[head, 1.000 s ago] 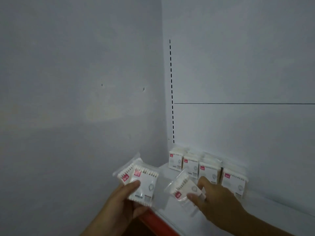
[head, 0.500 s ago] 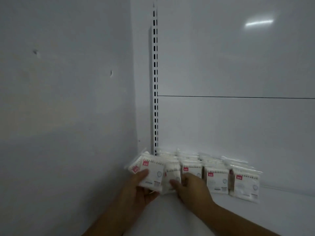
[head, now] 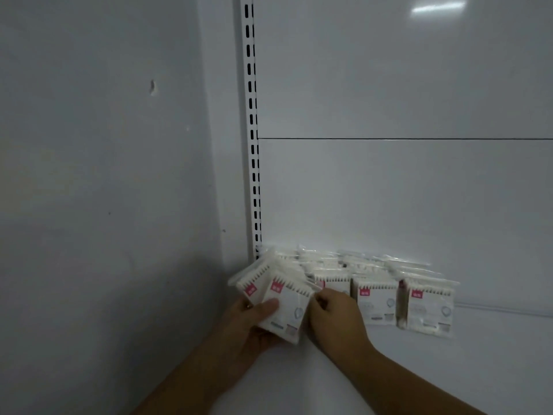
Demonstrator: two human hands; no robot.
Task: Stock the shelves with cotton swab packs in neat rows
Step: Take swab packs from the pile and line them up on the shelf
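Note:
Several clear cotton swab packs with red labels stand in rows (head: 377,298) on the white shelf (head: 493,363), against its back panel. My left hand (head: 254,322) grips two fanned packs (head: 284,307) at the shelf's left end, thumb across the front one. My right hand (head: 335,316) is beside them with fingers curled, its fingertips at the top edge of a pack in the front row; that pack is mostly hidden behind the hand.
A grey side wall (head: 104,205) closes the left. A slotted white upright (head: 253,130) runs up the corner. The back panel (head: 404,190) has a horizontal seam. Bare shelf surface lies in front and to the right of the rows.
The view has come closer to the shelf. My right hand has brought its pack into the front row. My left hand with its two packs has moved up beside the rows.

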